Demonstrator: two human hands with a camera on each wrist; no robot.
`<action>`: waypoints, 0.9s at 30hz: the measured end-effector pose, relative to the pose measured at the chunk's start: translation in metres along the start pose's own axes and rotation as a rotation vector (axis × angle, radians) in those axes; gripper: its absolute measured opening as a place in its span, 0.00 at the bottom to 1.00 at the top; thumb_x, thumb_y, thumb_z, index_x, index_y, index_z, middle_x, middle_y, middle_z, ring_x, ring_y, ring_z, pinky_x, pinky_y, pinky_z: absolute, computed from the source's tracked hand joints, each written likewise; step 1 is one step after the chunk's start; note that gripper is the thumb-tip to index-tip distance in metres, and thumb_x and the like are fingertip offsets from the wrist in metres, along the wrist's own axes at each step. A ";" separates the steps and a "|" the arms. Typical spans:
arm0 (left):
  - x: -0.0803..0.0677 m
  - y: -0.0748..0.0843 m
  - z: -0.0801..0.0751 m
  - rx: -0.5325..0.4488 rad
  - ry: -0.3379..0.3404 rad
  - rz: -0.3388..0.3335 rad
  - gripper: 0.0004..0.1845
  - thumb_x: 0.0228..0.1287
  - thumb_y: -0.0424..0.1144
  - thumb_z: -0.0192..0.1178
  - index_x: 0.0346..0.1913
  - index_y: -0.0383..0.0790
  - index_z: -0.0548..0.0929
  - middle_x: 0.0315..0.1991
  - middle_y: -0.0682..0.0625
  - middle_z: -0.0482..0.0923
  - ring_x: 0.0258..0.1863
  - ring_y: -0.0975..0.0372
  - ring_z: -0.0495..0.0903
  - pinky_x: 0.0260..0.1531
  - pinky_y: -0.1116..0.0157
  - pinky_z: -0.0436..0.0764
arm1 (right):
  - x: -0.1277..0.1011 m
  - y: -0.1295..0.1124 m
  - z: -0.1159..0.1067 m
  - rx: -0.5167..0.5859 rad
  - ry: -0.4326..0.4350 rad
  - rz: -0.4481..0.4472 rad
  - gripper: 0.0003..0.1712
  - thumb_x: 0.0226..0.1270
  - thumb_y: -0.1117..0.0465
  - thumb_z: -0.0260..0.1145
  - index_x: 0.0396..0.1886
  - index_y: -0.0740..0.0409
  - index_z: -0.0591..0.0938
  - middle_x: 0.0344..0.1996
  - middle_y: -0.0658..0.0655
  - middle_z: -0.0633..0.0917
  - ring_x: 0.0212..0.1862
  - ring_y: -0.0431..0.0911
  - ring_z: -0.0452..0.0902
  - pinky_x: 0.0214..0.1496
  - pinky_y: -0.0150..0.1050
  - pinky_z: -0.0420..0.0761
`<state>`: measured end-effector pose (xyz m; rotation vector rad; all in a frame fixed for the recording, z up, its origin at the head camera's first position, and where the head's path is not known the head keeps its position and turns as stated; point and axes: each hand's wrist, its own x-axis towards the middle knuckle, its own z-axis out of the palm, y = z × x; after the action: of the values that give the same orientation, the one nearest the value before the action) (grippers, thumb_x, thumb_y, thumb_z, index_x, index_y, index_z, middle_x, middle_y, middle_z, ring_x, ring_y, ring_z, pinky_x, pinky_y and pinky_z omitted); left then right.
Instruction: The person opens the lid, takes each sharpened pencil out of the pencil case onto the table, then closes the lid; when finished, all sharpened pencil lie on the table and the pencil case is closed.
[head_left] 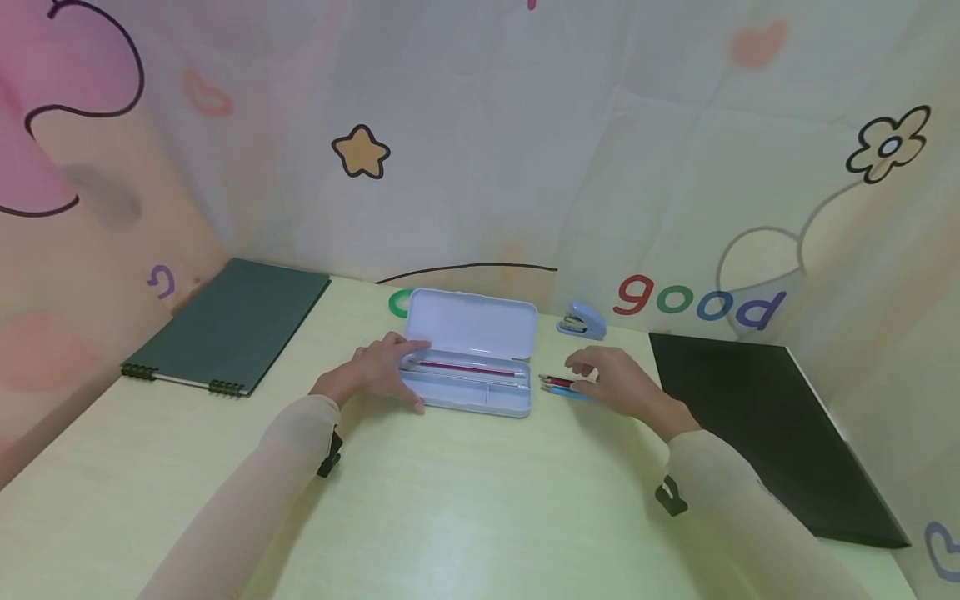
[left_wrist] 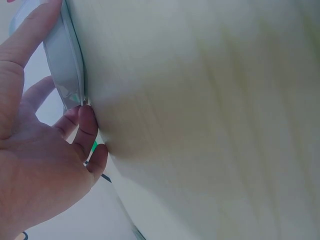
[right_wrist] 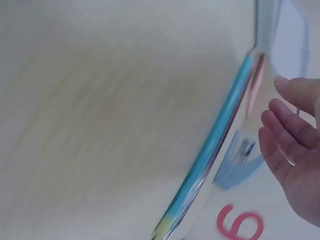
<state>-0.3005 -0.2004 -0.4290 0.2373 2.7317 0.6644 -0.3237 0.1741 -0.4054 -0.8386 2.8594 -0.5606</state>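
Note:
A pale blue pencil case (head_left: 480, 392) lies open at the middle of the table, its lid (head_left: 472, 323) tipped back. A pink pencil (head_left: 467, 367) lies inside it. My left hand (head_left: 390, 367) rests on the case's left end, fingers on the back rim and thumb along the front wall (left_wrist: 62, 65). Just right of the case lie a red and a blue pencil (head_left: 558, 385). My right hand (head_left: 592, 371) hovers over them with relaxed fingers. In the right wrist view the fingertips (right_wrist: 280, 130) stand apart from the blue pencil (right_wrist: 220, 135).
A small blue stapler (head_left: 581, 321) stands behind the loose pencils. A green spiral notebook (head_left: 228, 325) lies at the back left and a black folder (head_left: 765, 417) at the right. A printed cloth backdrop (head_left: 480, 150) closes off the pale yellow table (head_left: 450, 500).

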 end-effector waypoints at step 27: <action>0.001 0.003 0.000 0.044 -0.001 -0.010 0.55 0.47 0.59 0.77 0.78 0.58 0.59 0.72 0.40 0.58 0.67 0.42 0.63 0.64 0.41 0.67 | 0.083 -0.106 0.047 0.020 -0.239 -0.078 0.25 0.70 0.57 0.67 0.65 0.54 0.78 0.51 0.54 0.85 0.50 0.47 0.77 0.63 0.45 0.77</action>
<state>-0.3016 -0.1975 -0.4281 0.2343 2.7469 0.6016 -0.3306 0.0319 -0.4085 -0.9482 2.6110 -0.4616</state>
